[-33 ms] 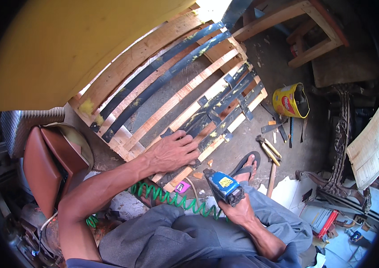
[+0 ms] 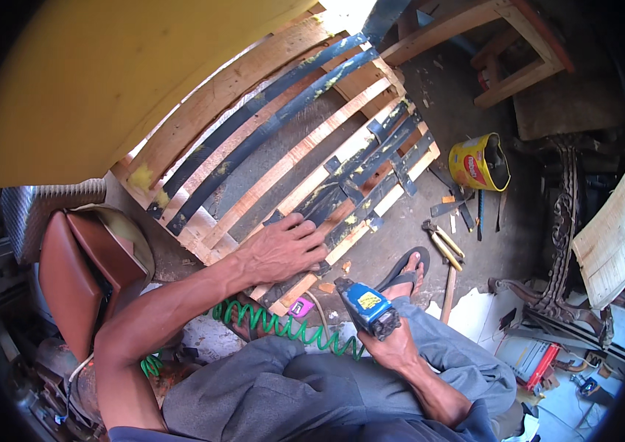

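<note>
My left hand (image 2: 287, 250) lies palm down across the near end of a slatted wooden frame (image 2: 294, 156), its fingers slightly bent and apart over a dark strap. Dark webbing straps (image 2: 272, 131), flecked with yellow foam, run along and across the slats. In my right hand (image 2: 392, 348) is a blue and black air staple gun (image 2: 366, 306), held over my thigh. Its nose points toward the frame's near corner, apart from the wood. A green coiled air hose (image 2: 276, 324) stretches across my lap below the frame.
Large yellow foam (image 2: 121, 88) overhangs the upper left. Brown cushions (image 2: 69, 276) stand at left. On the right are a yellow bucket (image 2: 469, 163), yellow-handled pincers (image 2: 445, 247), a wooden handle (image 2: 448, 295) and carved dark furniture (image 2: 567, 221). A pink object (image 2: 301, 306) lies by the frame.
</note>
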`<control>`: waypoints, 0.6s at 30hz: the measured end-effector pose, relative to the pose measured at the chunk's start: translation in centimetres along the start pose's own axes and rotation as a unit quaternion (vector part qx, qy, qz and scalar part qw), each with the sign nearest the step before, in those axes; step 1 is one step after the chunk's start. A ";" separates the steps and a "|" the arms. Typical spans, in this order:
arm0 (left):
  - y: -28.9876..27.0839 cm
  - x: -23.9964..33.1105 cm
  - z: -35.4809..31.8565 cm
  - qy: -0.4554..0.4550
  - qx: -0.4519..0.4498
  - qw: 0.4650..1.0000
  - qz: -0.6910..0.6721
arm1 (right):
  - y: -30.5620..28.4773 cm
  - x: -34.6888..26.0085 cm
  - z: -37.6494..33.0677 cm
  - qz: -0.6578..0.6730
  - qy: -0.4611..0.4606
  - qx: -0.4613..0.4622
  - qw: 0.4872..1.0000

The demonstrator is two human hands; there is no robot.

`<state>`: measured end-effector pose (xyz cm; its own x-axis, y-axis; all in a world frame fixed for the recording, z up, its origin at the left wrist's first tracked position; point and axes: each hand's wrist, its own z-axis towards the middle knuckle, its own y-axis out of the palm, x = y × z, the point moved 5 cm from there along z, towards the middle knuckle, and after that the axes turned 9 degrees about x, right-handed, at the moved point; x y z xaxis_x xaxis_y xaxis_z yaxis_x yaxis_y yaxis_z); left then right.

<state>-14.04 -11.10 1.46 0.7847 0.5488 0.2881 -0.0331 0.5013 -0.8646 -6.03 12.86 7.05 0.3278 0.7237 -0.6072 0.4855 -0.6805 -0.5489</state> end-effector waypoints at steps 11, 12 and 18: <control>0.2 3.8 -2.9 -0.209 0.005 0.978 0.004 | 3.4 5.6 3.5 -0.066 0.109 0.087 0.988; 0.4 4.7 -3.5 -0.213 -0.021 0.977 0.014 | 3.9 6.7 4.0 -0.064 0.143 0.106 0.982; 2.0 6.4 -4.5 -0.190 -0.166 0.963 0.091 | 10.1 9.3 6.2 -0.159 -0.015 0.221 0.962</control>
<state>-6.28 -9.55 -0.24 0.4991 0.8443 0.1949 0.1006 0.1669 -0.9808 -3.07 12.05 -7.68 0.1933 0.9044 -0.3805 0.1636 -0.4121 -0.8964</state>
